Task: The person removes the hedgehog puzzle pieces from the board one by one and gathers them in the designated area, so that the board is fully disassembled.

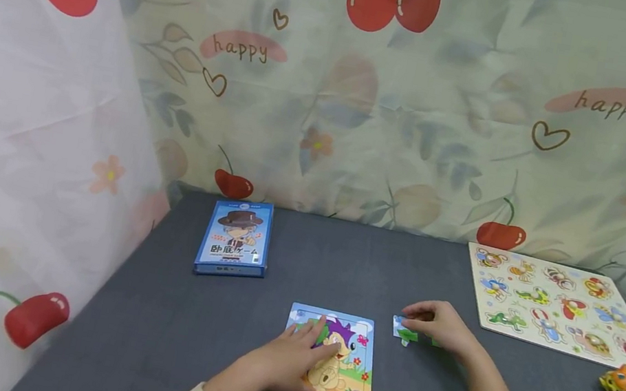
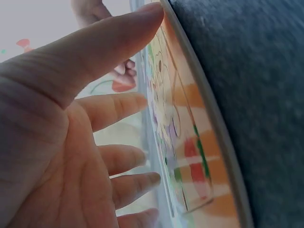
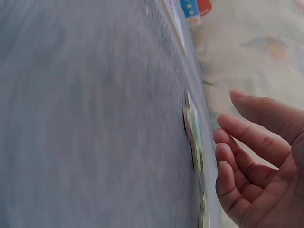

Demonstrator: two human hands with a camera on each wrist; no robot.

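A jigsaw puzzle (image 1: 360, 371) with a purple-haired cartoon animal lies flat on the grey table. My left hand (image 1: 290, 363) rests on its left side with fingers spread, covering part of the picture; the thumb (image 2: 118, 42) lies along the near edge. To the right of the puzzle, loose puzzle pieces (image 1: 406, 335) in blue and green lie on the tabletop. Just over them is my right hand (image 1: 443, 327), hiding some of them. In the right wrist view its fingers (image 3: 256, 142) bend loosely with nothing between them and the thumb, apart from the pieces (image 3: 194, 137).
A blue boxed game (image 1: 235, 238) stands at the back left. Toward the back right lies a white board (image 1: 566, 307) of insect pictures, with an orange and yellow toy figure (image 1: 625, 385) in front of it. A patterned curtain (image 1: 326, 121) closes off the far side.
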